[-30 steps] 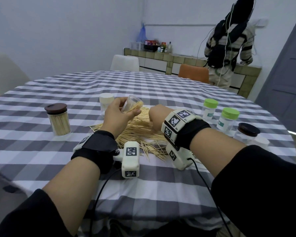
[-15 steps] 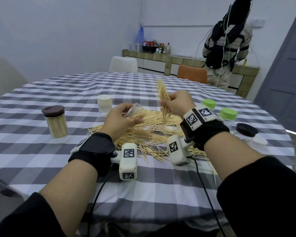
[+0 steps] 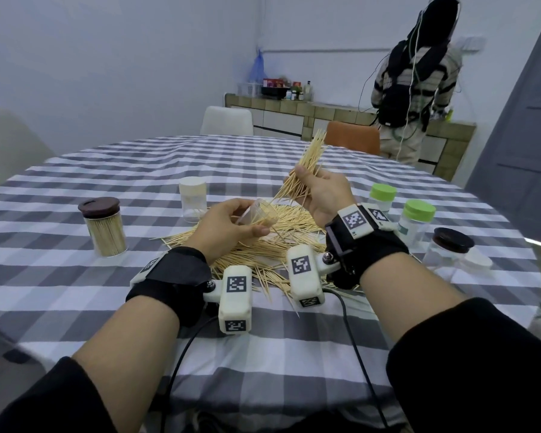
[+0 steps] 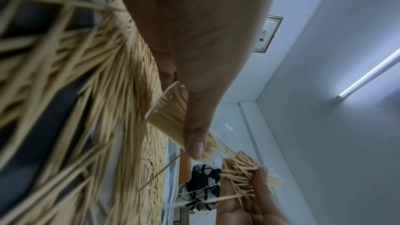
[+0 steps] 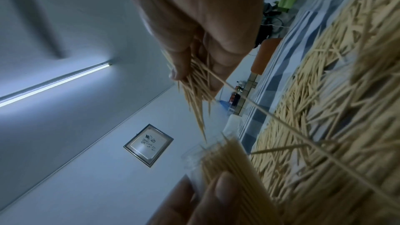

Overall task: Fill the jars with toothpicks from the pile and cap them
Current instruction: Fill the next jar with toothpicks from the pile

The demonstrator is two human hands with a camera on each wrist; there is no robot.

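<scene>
Left hand (image 3: 222, 223) gripped a tilted clear jar (image 3: 256, 215) over the toothpick pile (image 3: 263, 245); right hand (image 3: 322, 195), at 1 o'clock, clutched a toothpick bundle (image 3: 306, 164).

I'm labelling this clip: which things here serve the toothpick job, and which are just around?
In the job:
open jar in left hand
toothpick bundle in right hand
pile
brown-lidded full jar
green-capped jars

Just around:
chairs
counter

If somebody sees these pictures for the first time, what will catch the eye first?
Probably the right hand, raised mid-table and gripping a bristling bundle of toothpicks. Just below it, the left hand holds a tilted clear jar, partly filled, over the big pile on the checked cloth.
</scene>
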